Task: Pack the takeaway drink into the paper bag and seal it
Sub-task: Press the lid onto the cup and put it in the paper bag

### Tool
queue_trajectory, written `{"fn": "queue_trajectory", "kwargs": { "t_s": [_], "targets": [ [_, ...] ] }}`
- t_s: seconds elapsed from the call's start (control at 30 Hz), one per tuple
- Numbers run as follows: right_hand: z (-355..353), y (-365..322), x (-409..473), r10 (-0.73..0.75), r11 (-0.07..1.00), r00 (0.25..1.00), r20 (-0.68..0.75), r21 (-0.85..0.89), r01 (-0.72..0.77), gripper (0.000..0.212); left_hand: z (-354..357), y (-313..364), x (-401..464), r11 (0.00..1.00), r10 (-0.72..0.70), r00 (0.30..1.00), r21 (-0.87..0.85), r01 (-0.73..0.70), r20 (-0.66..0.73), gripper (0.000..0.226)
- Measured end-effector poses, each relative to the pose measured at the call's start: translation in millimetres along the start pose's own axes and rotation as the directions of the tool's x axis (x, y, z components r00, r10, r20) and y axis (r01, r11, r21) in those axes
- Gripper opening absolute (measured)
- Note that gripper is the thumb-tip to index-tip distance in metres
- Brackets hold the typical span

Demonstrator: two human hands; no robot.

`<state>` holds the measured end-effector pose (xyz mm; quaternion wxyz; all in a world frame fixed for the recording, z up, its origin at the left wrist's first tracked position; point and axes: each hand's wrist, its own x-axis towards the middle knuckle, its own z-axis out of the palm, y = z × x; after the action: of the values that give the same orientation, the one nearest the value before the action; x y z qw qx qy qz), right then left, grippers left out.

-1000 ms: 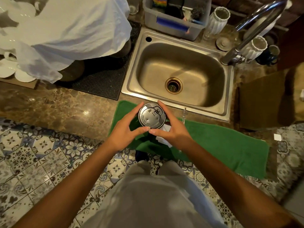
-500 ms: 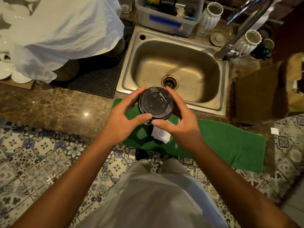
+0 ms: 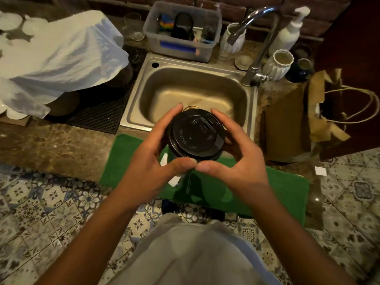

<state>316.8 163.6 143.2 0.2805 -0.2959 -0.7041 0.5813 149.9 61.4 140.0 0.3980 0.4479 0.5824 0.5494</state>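
- Left hand and right hand cupped round the black lid of the takeaway drink, fingers curled on the far rim, thumb tips touching at the near rim.
- Cup body mostly hidden beneath the lid.
- Held over the sink's front edge, above the green towel.
- Paper bag right of the sink, lying open on the counter, well apart from the drink.
- Tap behind the sink.

Kitchen: steel sink sitting at 12 o'clock under curved faucet; soap dispenser standing at 1 o'clock; dish tub resting behind; marble counter spanning 9 o'clock.
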Motion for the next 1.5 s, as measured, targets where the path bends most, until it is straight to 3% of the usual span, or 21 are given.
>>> {"fn": "queue_trajectory", "kwargs": {
  "t_s": [0.27,0.5,0.73,0.8,0.93,1.07,1.23,1.33,1.5],
  "targets": [
    [-89,15,-33,-0.021,0.997,0.996,0.082,0.069,0.016,0.086,111,21,9,0.997,-0.007,0.987,0.071,0.019,-0.159,0.096],
    [-152,26,-49,0.004,0.988,0.998,0.063,0.153,-0.013,0.102,174,31,29,0.999,-0.024,0.991,0.023,0.028,-0.134,0.091],
    [-207,39,-62,0.024,0.992,0.996,-0.087,0.126,-0.013,0.101,221,31,63,0.996,-0.001,1.000,0.084,-0.001,0.027,0.064],
    [-219,47,-65,0.058,0.993,0.992,-0.109,0.110,-0.046,0.099,234,31,83,0.992,0.010,1.000,0.127,-0.008,-0.012,0.051],
    [-236,65,-76,0.129,0.989,0.986,-0.105,0.080,-0.121,0.086,258,24,132,0.972,-0.170,0.971,0.132,0.193,-0.167,0.034],
    [-245,80,-88,0.200,0.977,0.974,-0.108,0.090,-0.191,0.088,274,2,179,0.936,-0.183,0.971,0.275,0.220,-0.155,0.052],
    [-251,88,-97,0.239,0.970,0.965,-0.112,0.076,-0.231,0.094,283,-23,221,0.878,-0.439,0.895,0.172,0.447,-0.085,0.097],
    [-254,90,-98,0.252,0.966,0.964,-0.080,0.079,-0.246,0.093,280,-32,231,0.854,-0.439,0.891,0.254,0.454,-0.115,0.093],
    [-263,81,-95,0.236,0.968,0.966,-0.107,0.114,-0.224,0.096,256,-33,216,0.874,-0.447,0.891,0.173,0.453,-0.075,0.082]
  ]
}}
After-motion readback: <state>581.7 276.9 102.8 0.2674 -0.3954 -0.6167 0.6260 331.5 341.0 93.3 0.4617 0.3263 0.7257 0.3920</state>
